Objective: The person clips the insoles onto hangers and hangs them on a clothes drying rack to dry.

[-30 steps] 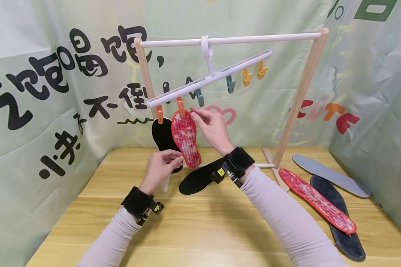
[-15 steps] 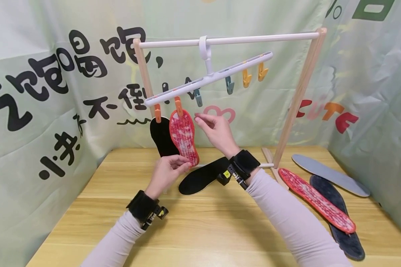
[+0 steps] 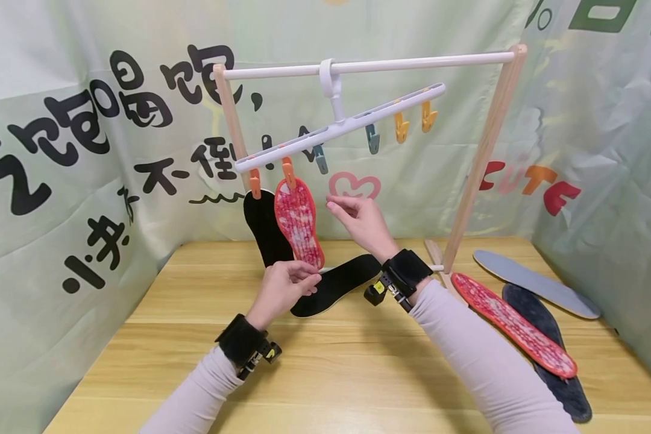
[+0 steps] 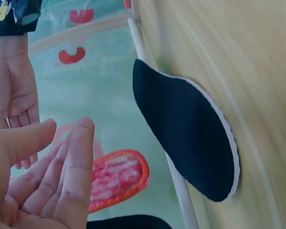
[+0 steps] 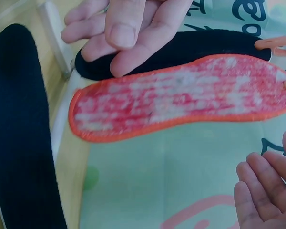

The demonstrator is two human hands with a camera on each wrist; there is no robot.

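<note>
A red-and-white insole with a red-orange edge hangs from an orange clip. Behind it, a black insole hangs from another orange clip. My left hand is at the lower end of the red insole, thumb and fingers apart with nothing between them, as the left wrist view shows. To the right of that insole, clear of it, my right hand is raised with relaxed fingers and holds nothing. Another black insole lies on the table beneath the hands.
A white clip hanger hangs tilted from the rack's bar, its left end lower. Blue-grey clips and yellow clips hang unused. At right lie a grey insole, a red insole and a dark insole.
My right hand has left the red insole's upper edge and moved right and down. My left hand has moved right along its lower end and slightly down. The red insole stays hanging.
</note>
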